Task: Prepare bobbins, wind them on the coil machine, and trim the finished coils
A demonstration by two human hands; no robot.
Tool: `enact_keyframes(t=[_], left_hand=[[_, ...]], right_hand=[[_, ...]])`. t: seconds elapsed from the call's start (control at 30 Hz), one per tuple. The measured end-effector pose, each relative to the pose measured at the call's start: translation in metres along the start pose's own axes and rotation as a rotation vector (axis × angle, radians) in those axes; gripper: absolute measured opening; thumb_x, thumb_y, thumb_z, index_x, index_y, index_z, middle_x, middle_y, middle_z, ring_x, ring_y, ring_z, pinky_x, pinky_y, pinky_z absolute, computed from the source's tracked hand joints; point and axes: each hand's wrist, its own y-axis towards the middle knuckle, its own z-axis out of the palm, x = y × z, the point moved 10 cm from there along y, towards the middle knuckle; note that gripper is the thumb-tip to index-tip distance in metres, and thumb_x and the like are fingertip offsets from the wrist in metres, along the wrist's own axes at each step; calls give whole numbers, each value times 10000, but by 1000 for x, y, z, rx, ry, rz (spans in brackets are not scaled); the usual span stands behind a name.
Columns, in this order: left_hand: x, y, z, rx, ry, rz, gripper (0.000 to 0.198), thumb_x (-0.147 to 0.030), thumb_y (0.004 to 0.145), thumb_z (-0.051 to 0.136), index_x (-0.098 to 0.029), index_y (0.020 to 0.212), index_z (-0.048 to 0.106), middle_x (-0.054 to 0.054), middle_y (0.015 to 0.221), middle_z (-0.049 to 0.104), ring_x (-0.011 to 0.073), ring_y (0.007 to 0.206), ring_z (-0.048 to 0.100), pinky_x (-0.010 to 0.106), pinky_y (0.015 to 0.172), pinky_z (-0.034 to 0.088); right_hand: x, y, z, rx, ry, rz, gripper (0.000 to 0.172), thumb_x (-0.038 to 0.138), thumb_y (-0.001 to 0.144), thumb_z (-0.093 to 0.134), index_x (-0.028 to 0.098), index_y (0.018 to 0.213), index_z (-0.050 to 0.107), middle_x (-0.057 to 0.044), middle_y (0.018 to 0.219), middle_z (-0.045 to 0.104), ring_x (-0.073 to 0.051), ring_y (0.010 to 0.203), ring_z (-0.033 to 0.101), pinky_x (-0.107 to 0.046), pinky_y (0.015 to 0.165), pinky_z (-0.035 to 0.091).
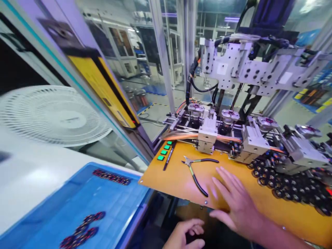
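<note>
1. Right hand [234, 199] palm down over the orange surface [155, 176], past the middle of its front edge. Fingers stretched out, slightly apart, thumb spread wide; nothing seen in the grip. Contact with the surface: cannot tell.
2. Left hand [185, 233] lower, just off the front edge. Fingers curled together, thumb apart; nothing visible in it.
3. Pliers [189, 162] flat on the surface, left of the right hand, handles spread. One handle runs close to the front edge, the other points toward the right fingertips.
4. Four green buttons [163, 152] lined up along the left edge; black strip [169, 159] just beside.
5. Black parts [287, 185] massed toward the right end.
6. Machine [207, 133] along the rear edge.
7. Blue tray [114, 204] off the surface's left corner: one dark row [111, 176] by its far edge, a looser cluster [83, 228] nearer.
</note>
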Motion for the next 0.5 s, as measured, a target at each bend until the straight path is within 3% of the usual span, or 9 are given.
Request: enact_keyframes(t=[0.1,0.23,0.3,0.37,0.5], left_hand=[[-75,-16,-24,-109,76,16,315,-370,758,738,-210,1029,747,59,820,750,195,775,670,298,778,524],[-151,-33,-101,-533,416,84,257,-406,869,603,-192,954,718,42,741,700,184,683,645,287,690,519],[-167,-28,-134,-699,537,76,282,-420,869,592,-177,980,682,70,812,695,219,762,648,337,772,515],[-168,-11,-157,-778,613,33,339,-436,827,632,-165,1031,641,107,932,691,265,882,644,390,852,498],[-161,27,-178,-831,779,-96,434,-502,762,671,-162,1017,581,127,953,675,313,913,639,407,813,492]], right_hand=[[-8,39,28,87,103,143,833,514,724,756,97,1388,474,-256,1498,389,-413,1393,358,-624,1069,387],[-20,62,47,147,198,319,830,515,725,745,90,1387,479,-282,1476,397,-455,1398,316,-707,1088,252],[-21,63,46,158,232,339,689,439,803,677,80,1363,498,-286,1433,440,-448,1363,359,-704,1079,251],[-24,59,42,174,285,356,550,355,852,609,90,1327,531,-269,1374,498,-416,1300,426,-655,1059,308],[-39,37,31,222,444,415,441,293,864,539,89,1250,597,-241,1186,600,-375,1143,515,-594,1003,374]])
